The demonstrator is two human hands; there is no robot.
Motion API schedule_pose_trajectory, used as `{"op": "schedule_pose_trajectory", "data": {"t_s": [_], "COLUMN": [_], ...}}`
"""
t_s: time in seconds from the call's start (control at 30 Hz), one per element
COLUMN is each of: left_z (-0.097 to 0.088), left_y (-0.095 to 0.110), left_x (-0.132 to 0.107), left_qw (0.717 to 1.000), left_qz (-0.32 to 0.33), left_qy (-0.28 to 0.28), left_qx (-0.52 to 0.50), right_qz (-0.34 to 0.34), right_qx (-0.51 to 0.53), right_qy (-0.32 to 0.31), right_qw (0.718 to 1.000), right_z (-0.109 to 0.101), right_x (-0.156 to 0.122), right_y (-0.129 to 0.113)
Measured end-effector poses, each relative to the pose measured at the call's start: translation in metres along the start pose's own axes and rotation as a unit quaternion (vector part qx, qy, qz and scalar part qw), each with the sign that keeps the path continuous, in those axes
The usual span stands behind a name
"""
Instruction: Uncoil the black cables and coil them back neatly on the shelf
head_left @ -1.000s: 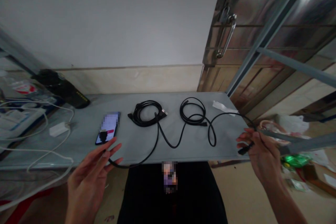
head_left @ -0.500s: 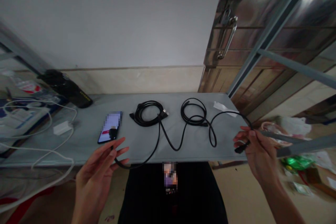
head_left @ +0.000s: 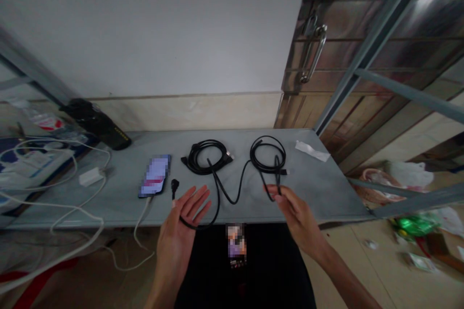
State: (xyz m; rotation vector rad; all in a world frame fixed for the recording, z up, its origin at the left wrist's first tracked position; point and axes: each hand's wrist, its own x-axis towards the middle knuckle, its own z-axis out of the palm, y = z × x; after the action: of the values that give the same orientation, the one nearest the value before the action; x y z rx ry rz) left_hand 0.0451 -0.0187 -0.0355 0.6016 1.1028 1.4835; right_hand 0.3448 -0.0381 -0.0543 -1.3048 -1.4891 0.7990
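Note:
A black power cable (head_left: 237,198) runs between my two hands in loose bends over the grey tabletop. My left hand (head_left: 186,217) holds it at the thumb just below its black plug (head_left: 174,185); the other fingers are stretched out, palm up. My right hand (head_left: 295,212) pinches a folded part of the same cable at the table's front, and the far end is hidden by that hand. Behind it lies a coiled thin black cable (head_left: 268,154). Left of that is another coiled black cable (head_left: 206,157) with a metal-tipped connector.
A phone (head_left: 155,176) with a white lead lies on the left. Beyond it are a black bottle (head_left: 99,125), a white adapter (head_left: 90,176) and tangled white cords. A white strip (head_left: 312,151) lies at the right end, beside the metal frame post (head_left: 348,91).
My right hand has moved left and inward with its part of the cable, which now folds up. My left hand has shifted right, bringing the plug off the phone.

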Motion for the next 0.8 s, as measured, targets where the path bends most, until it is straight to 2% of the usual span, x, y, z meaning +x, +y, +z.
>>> {"op": "schedule_pose_trajectory", "data": {"t_s": [0.13, 0.2, 0.27, 0.4, 0.5, 0.6, 0.7, 0.8], "left_z": [0.028, 0.038, 0.043, 0.04, 0.035, 0.036, 0.039, 0.038], "left_y": [-0.012, -0.013, -0.01, 0.0, 0.009, 0.015, 0.016, 0.013], "left_x": [0.001, 0.0, -0.003, -0.006, -0.005, 0.004, 0.034, 0.085], "left_qw": [0.996, 0.992, 0.992, 0.995, 0.993, 0.992, 0.993, 0.978], "left_qz": [-0.058, -0.079, -0.084, -0.08, -0.071, -0.049, 0.014, 0.151], "left_qy": [-0.049, -0.076, -0.078, -0.048, -0.088, -0.118, -0.108, -0.07], "left_qx": [-0.053, -0.065, -0.061, -0.043, -0.034, -0.005, 0.048, 0.126], "right_qz": [-0.095, -0.138, -0.166, -0.191, -0.248, -0.322, -0.392, -0.43], "right_qx": [-0.041, -0.073, -0.093, -0.112, -0.168, -0.222, -0.273, -0.323], "right_qy": [-0.162, -0.209, -0.235, -0.267, -0.281, -0.277, -0.25, -0.212], "right_qw": [0.981, 0.965, 0.953, 0.938, 0.912, 0.877, 0.842, 0.816], "right_z": [0.05, 0.069, 0.084, 0.099, 0.101, 0.101, 0.103, 0.11], "right_x": [0.009, 0.015, 0.018, 0.017, 0.019, 0.039, 0.08, 0.131], "right_y": [-0.016, -0.021, -0.026, -0.03, -0.024, -0.016, -0.012, -0.008]}}
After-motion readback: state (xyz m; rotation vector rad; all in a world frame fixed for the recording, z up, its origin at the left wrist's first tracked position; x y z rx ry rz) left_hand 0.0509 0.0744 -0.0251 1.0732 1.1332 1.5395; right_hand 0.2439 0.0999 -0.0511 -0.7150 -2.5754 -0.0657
